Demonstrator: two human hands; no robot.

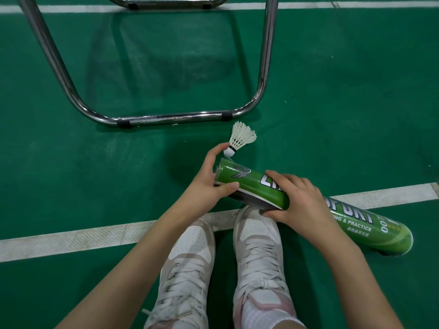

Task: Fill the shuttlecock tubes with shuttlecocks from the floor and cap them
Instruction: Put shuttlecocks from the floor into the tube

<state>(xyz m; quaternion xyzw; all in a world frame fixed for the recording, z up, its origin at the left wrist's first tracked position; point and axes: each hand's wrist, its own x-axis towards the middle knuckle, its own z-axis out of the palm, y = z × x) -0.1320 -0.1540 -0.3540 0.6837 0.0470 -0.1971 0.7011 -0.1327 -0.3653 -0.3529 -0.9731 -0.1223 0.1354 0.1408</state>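
One shuttlecock (242,138) was perched cork-down right at the open mouth of the green tube (256,186), just beside the left hand (209,179) curled round that end. The tube's middle was gripped by the right hand (297,200), over white sneakers (256,233).

We get even overhead light, sharp focus, soft shadow under the chair frame (147,91), glints on chrome, wide-angle bending at edges.

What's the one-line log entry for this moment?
left hand: pinching shuttlecock at tube mouth | right hand: gripping tube | cap: not seen
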